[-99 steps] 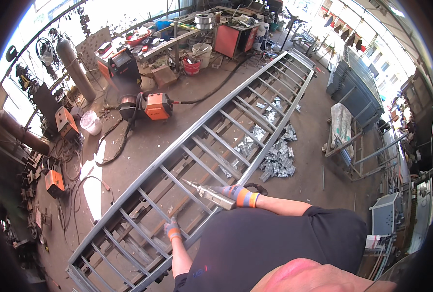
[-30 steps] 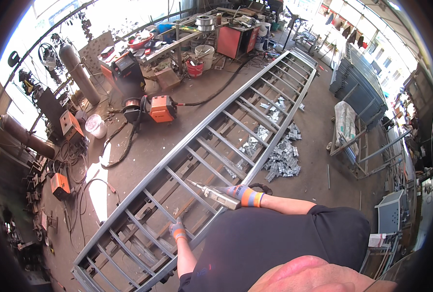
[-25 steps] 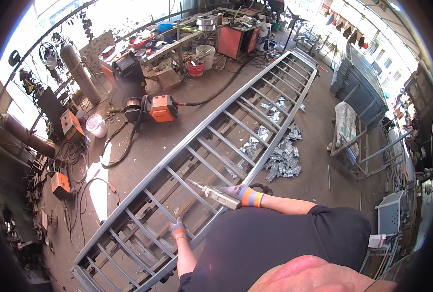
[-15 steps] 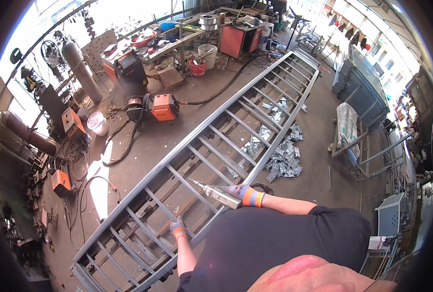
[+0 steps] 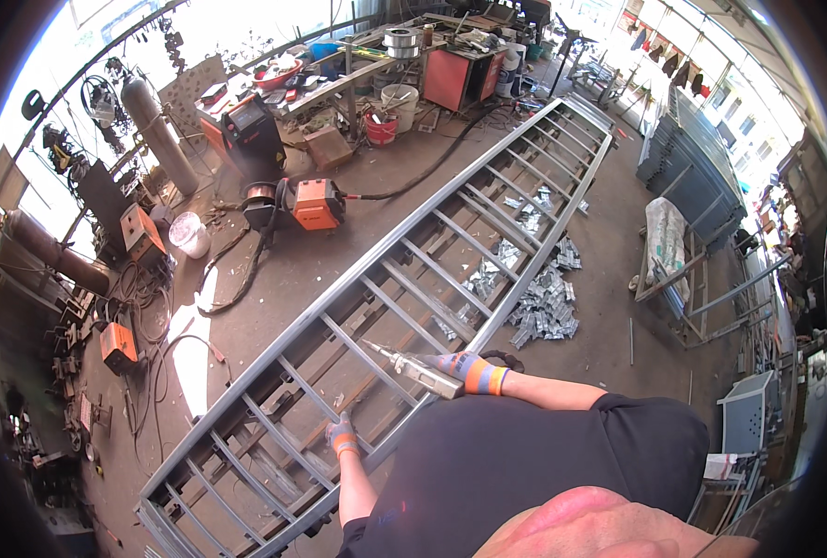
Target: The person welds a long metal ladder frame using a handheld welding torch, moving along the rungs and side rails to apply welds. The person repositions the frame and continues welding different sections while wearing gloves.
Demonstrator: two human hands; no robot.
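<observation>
In my right hand [image 5: 474, 370], gloved in grey and orange, is a grey handheld power tool [image 5: 427, 375] with a long, thin, pointed tip. The tip points up and left over a long metal frame [image 5: 306, 302] built like a ladder, with many crossbars between two rails. Further left, my left hand [image 5: 342, 434], in a matching glove, is closed around a crossbar [image 5: 306, 389] close to the near rail. Its fingertips are partly hidden. The tool lies above the near rail, and I cannot tell whether it touches the frame.
Small silvery metal pieces [image 5: 544, 302] are heaped beyond the near rail and under the frame. An orange wire feeder [image 5: 319, 204] with a thick cable stands past the far rail. Grey panels [image 5: 697, 172] are stacked at the right. A cluttered workbench [image 5: 339, 79] fills the back.
</observation>
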